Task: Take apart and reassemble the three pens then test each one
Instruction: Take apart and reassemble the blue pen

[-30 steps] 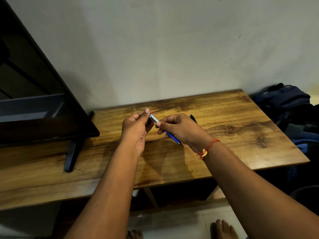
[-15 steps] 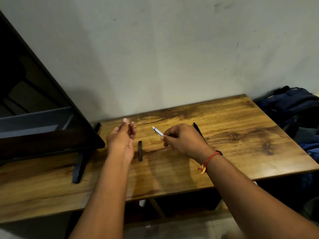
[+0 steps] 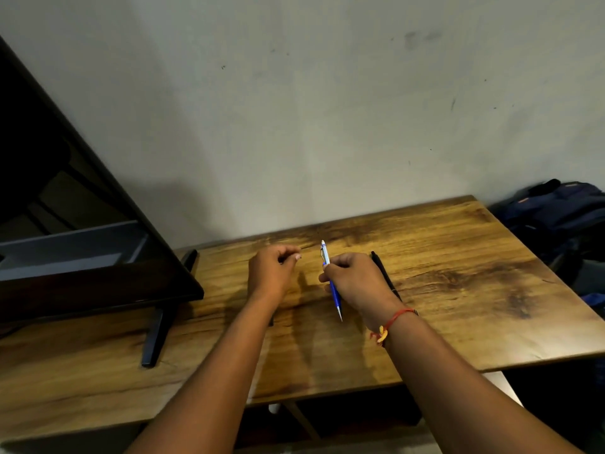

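Big wooden table (image 3: 458, 306) against a plain wall, dark TV (image 3: 65, 257) propped on the left end, blue backpack (image 3: 556, 211) off the right edge. Nothing resembling paper anywhere on the table, so no obvious spot for the test scribbles.

Right hand (image 3: 355, 280) curled around the blue pen (image 3: 334, 291), fingers closed on the barrel mid-length, metal tip pointing down toward the tabletop and the white clicker end sticking up. Looks fully assembled from here, tbh.

Left hand (image 3: 271, 273) just beside it, not touching the pen, fingers loosely curled with thumb and forefinger pressed together. Maybe pinching something tiny, maybe nothing; can't tell at this size.

Black pen (image 3: 381, 267) lying flat on the table behind the right hand, half hidden by it. Third pen not clearly visible, possibly tucked under the left forearm.

Stuff that could go sideways: if that pinch holds a spring, easy to drop and lose on the busy wood grain. Also a decent chance of sweeping the black pen off the table with the right wrist, being that close. And testing straight on the wood would mark it.
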